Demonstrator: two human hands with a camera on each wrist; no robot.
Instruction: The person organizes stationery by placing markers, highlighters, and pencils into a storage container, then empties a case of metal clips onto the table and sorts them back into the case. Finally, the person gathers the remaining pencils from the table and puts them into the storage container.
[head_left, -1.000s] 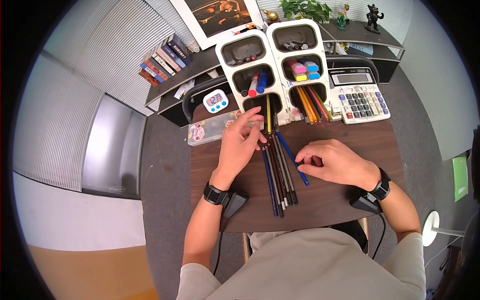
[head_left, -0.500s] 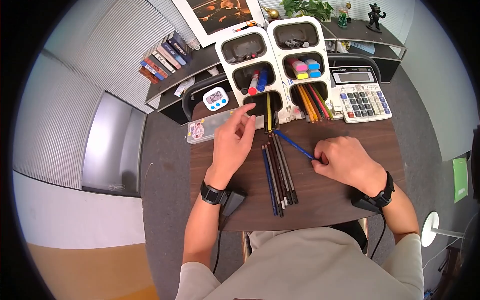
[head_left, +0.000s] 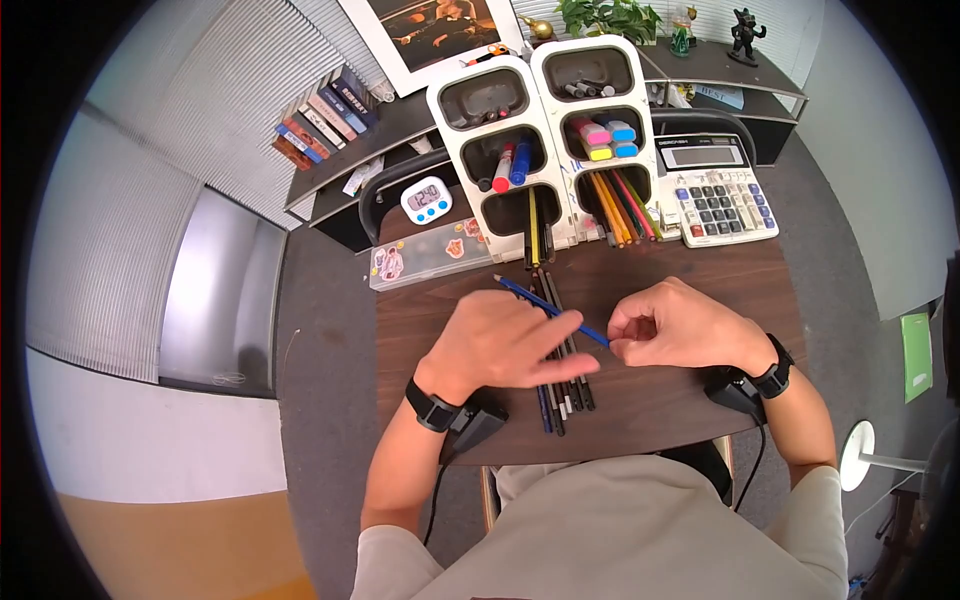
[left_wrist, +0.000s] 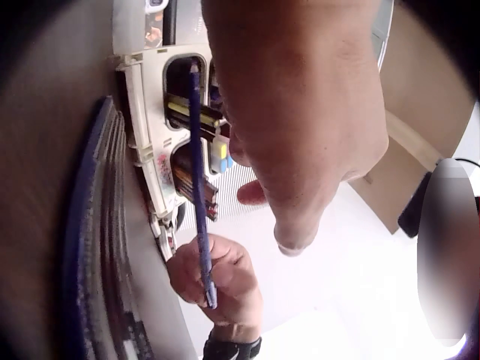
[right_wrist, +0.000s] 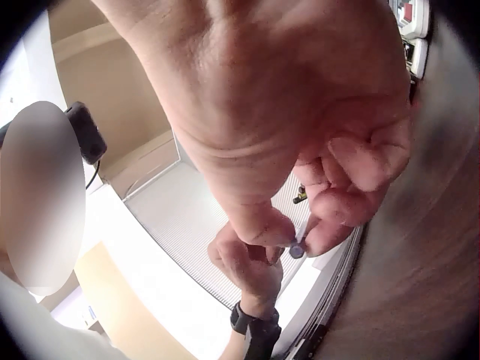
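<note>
My right hand [head_left: 680,325] pinches a blue pencil [head_left: 592,334] near its blunt end between thumb and fingers. The pencil slants up to the left, its sharpened tip [head_left: 498,279] away from the right hand. In the left wrist view the whole blue pencil [left_wrist: 198,165] shows, clear of the row. My left hand [head_left: 495,340] hovers palm down over the row of dark pencils [head_left: 587,393], fingers stretched toward the right and nothing gripped. It covers the middle of that row. The right wrist view shows the blue pencil's round end [right_wrist: 298,250] between thumb and fingertip.
A white desk organizer [head_left: 560,165] stands at the table's back, holding markers, highlighters [head_left: 610,140], yellow and black pencils [head_left: 537,225] and coloured pencils [head_left: 625,215]. Left of it are a clear pencil case [head_left: 425,255] and a timer [head_left: 427,200]; right, a calculator [head_left: 722,200].
My right hand took hold of the blue pencil, drew it right, then swung it back left, lifting its tip off the row. My left hand came from the organizer down over the dark pencils.
</note>
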